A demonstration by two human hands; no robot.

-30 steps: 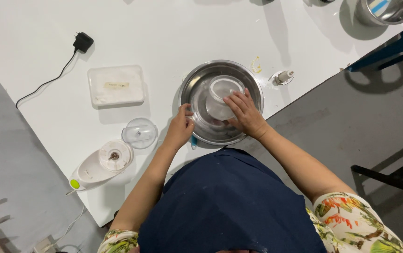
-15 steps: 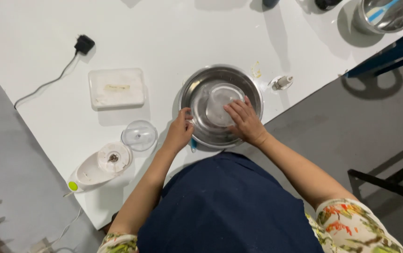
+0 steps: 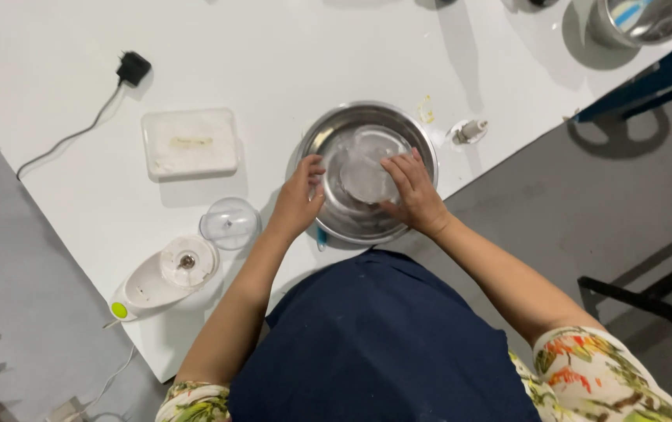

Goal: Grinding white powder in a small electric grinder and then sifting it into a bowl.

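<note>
Hands are both in the steel bowl (image 3: 367, 176) at the table (image 3: 273, 62) edge: left hand (image 3: 298, 202) curled over the near-left rim, right hand (image 3: 412, 195) gripping a clear plastic container (image 3: 367, 168) sitting dead centre, so it's closer to the right.

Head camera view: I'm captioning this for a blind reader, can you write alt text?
Seen from above, a person's left hand grips the rim of a steel bowl on a white table, while the right hand presses a clear container inside it. To the left lie a white tray, a clear lid and a white appliance base.
</note>
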